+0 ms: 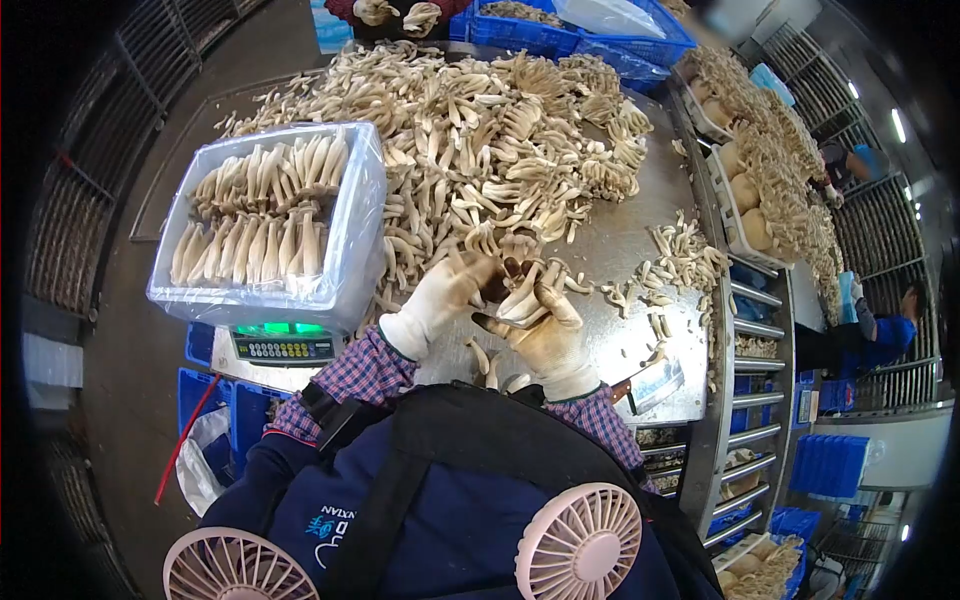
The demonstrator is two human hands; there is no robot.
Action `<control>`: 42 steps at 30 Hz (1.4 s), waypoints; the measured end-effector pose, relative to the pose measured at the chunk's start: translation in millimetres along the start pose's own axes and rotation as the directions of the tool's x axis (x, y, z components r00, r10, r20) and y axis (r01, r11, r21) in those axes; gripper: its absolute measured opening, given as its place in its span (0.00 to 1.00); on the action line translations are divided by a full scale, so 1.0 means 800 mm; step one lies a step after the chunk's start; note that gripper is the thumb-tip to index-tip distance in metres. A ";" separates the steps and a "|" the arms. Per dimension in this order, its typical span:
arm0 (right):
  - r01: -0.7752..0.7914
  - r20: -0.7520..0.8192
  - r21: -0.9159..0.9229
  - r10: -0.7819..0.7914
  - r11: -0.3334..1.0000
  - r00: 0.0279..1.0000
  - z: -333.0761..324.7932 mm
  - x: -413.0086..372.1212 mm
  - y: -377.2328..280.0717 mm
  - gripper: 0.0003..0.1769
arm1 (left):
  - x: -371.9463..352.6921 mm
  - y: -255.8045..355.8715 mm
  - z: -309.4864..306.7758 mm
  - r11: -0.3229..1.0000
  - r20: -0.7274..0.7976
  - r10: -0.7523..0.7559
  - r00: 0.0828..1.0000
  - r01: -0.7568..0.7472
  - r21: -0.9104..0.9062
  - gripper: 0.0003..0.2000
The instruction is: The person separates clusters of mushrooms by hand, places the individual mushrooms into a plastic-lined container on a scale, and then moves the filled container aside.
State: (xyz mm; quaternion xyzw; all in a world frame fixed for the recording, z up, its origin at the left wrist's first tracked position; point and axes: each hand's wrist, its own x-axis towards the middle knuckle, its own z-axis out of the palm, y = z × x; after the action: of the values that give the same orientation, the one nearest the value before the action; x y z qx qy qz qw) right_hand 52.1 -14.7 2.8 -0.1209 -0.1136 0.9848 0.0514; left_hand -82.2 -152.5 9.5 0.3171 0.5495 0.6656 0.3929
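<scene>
Both my hands are gloved in white with brown-stained fingers and meet over the table's near edge. My left hand is curled against the upper ends of a small bunch of pale, long-stemmed mushrooms. From the right, my right hand closes round the same bunch, thumb and fingers on its stems. Beyond them spreads a large heap of loose mushrooms. A few single mushrooms lie just below my hands. To the left, a plastic-lined box holds mushrooms laid in two neat rows.
The box sits on a digital scale with a green-lit display. A knife lies by my right sleeve. A roller conveyor runs along the right, beside white crates of mushrooms. Across the table are another person's gloved hands and blue crates.
</scene>
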 end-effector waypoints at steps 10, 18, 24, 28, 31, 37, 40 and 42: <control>0.027 -0.002 0.079 -0.027 0.996 1.000 -0.045 0.021 0.011 0.18 | 0.005 -0.032 -0.006 0.997 -0.050 -0.049 0.998 0.046 -0.063 0.22; -0.103 -0.039 -0.259 0.097 0.960 0.995 0.040 0.035 0.057 0.23 | -0.029 -0.007 -0.028 0.948 -0.192 -0.058 0.980 0.114 0.296 0.26; -0.164 0.139 -0.321 0.218 0.933 0.966 0.090 0.056 0.066 0.24 | -0.049 0.026 -0.035 0.894 -0.545 0.271 0.793 -0.417 -0.163 0.20; 0.337 0.342 -0.932 -0.012 -0.134 0.940 0.129 0.074 0.074 0.17 | -0.083 0.072 -0.067 0.817 -0.390 0.197 0.899 0.069 0.572 0.21; 0.439 0.440 -0.896 0.011 0.061 0.898 0.176 0.099 0.099 0.19 | -0.094 0.095 -0.104 0.907 -0.368 0.254 0.895 -0.087 0.413 0.15; 0.411 0.406 -0.911 0.238 0.030 0.882 0.215 0.192 0.123 0.10 | -0.134 0.161 -0.170 0.819 -0.592 0.252 0.766 0.157 0.552 0.21; -0.285 -0.146 -0.900 0.389 0.329 0.909 0.252 0.214 0.146 0.10 | -0.142 0.165 -0.196 0.638 -0.655 0.125 0.745 0.445 0.628 0.25; -0.150 -0.137 -0.989 0.351 0.012 0.926 0.247 0.229 0.161 0.18 | -0.150 0.154 -0.210 0.615 -0.663 0.097 0.743 0.479 0.627 0.25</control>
State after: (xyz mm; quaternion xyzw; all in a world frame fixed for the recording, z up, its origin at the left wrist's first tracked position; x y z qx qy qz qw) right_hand -183.6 -157.7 117.2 -0.0680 -0.7324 0.6377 -0.2287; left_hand -188.2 -348.6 98.9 0.1410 0.9090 0.3835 0.0821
